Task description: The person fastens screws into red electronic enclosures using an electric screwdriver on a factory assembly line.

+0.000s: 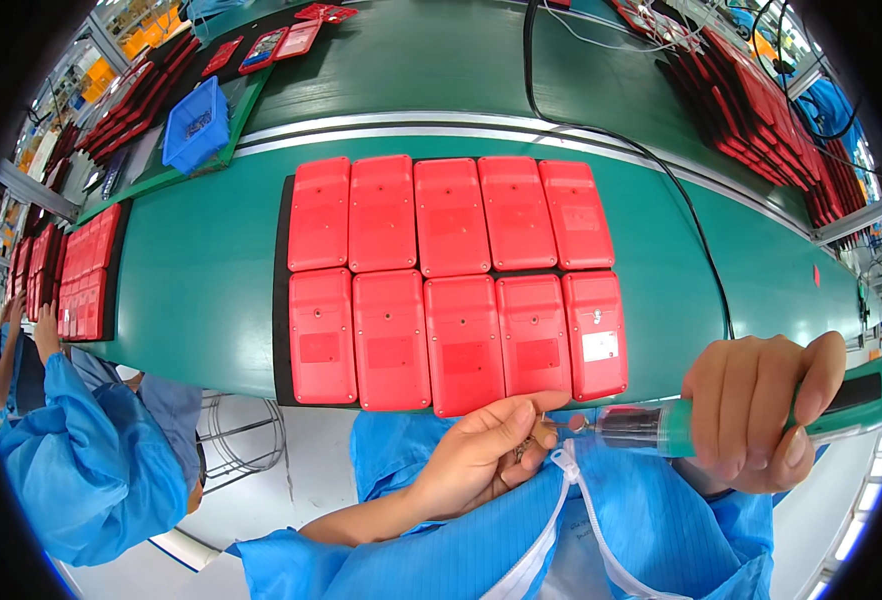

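Observation:
My right hand [756, 410] is wrapped round a green electric screwdriver [675, 428], held level with its clear-and-black nose pointing left. My left hand [481, 450] is closed in a pinch at the screwdriver's tip, in front of my blue smock. Small metal screws [539, 434] show between its fingers; how many is hidden. Just beyond my hands, two rows of red plastic device casings [451, 220] lie face down on a black foam board [283, 340]. The near-right casing [597, 345] has a white label and a bit of bright metal near its top hole.
The board lies on a green bench [201, 270]. A black cable [696, 215] runs down its right side. A blue bin [196, 125] of small parts stands far left. Stacked boards of red casings [761, 120] lean far right. A co-worker in blue [101, 450] is at left.

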`<state>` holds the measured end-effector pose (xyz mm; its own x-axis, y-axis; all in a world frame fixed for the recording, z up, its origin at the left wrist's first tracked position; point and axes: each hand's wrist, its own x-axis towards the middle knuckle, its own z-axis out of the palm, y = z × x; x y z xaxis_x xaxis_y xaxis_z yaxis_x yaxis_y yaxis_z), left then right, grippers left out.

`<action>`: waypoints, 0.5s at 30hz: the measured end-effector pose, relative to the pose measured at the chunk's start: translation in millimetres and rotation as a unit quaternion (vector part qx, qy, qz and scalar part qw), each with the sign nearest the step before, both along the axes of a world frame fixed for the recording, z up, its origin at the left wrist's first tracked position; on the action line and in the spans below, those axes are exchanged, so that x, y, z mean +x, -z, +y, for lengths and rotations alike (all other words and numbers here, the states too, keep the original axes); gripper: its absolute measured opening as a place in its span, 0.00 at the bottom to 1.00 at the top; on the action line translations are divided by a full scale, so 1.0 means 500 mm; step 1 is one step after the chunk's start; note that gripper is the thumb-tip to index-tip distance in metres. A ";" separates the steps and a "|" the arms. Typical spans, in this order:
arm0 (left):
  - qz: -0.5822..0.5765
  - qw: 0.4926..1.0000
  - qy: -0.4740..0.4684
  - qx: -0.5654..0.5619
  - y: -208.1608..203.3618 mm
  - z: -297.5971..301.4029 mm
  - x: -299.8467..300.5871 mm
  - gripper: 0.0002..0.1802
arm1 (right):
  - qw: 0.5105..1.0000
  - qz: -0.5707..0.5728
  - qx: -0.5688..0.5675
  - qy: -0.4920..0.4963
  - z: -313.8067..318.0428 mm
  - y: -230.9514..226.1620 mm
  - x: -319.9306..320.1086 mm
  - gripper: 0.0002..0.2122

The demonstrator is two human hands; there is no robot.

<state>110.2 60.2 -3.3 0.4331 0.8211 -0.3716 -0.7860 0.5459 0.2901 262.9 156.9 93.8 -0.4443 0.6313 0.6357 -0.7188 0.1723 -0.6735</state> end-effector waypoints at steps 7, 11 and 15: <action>-0.013 0.999 -0.015 0.039 0.003 -0.003 0.013 0.15 | 0.999 0.015 0.000 0.044 -0.005 0.003 0.020 0.10; -0.023 0.999 0.000 0.032 0.015 -0.004 0.017 0.15 | 0.999 0.010 0.044 0.013 -0.007 0.007 0.030 0.11; 0.015 1.000 0.004 0.011 0.005 0.001 0.025 0.15 | 0.995 0.002 0.096 0.026 -0.006 0.006 0.021 0.08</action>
<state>122.8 60.9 -5.8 0.4285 0.8261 -0.3659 -0.7722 0.5451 0.3263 273.2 154.2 91.0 -0.4115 0.5206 0.7481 -0.7076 0.3349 -0.6223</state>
